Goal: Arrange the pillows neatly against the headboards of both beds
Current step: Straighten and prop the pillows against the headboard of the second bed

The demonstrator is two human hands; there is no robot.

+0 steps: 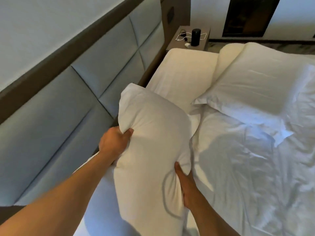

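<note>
Both hands, left (113,142) and right (185,186), clench a plump white pillow (150,145) near the bed's (247,176) headboard (68,99) edge. Its lower end is cut off.

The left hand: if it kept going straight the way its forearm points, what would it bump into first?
The left hand already grips the held pillow, so that comes first. Beyond it probably lies the flat pillow by the headboard, though depth is unclear.

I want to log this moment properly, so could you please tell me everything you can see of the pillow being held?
The held pillow is plump, in a plain white, slightly creased cloth case. It stands roughly on end beside the padded headboard. The left hand pinches its left edge; the right hand grips its lower right side, denting the filling. Its lower end is out of view.
</note>
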